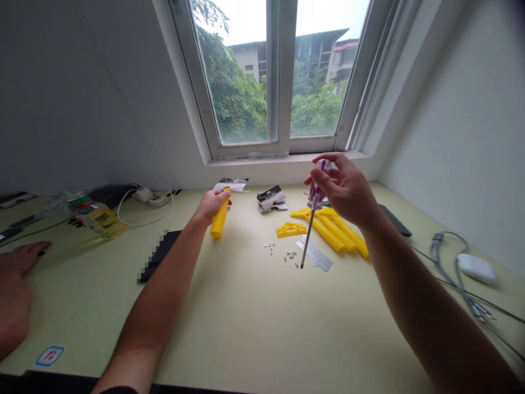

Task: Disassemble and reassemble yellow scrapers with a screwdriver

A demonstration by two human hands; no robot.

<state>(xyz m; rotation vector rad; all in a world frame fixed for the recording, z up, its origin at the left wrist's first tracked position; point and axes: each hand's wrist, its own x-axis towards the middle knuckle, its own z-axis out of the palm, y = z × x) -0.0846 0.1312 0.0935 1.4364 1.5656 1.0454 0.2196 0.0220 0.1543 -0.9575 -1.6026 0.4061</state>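
My left hand is closed round one end of a yellow plastic handle, whose other end points down toward the table. In my right hand is a screwdriver with a clear and purple grip, its shaft slanting down and its tip near several small screws. Several nuts lie just left of these. Behind the shaft rest flat metal blades. A short yellow plastic piece and several more yellow handles lie beside them.
A crumpled black-and-white package lies near the window wall. At left are a bottle of yellow liquid, a black flat item and another person's hand. Cables and a white case lie at right.
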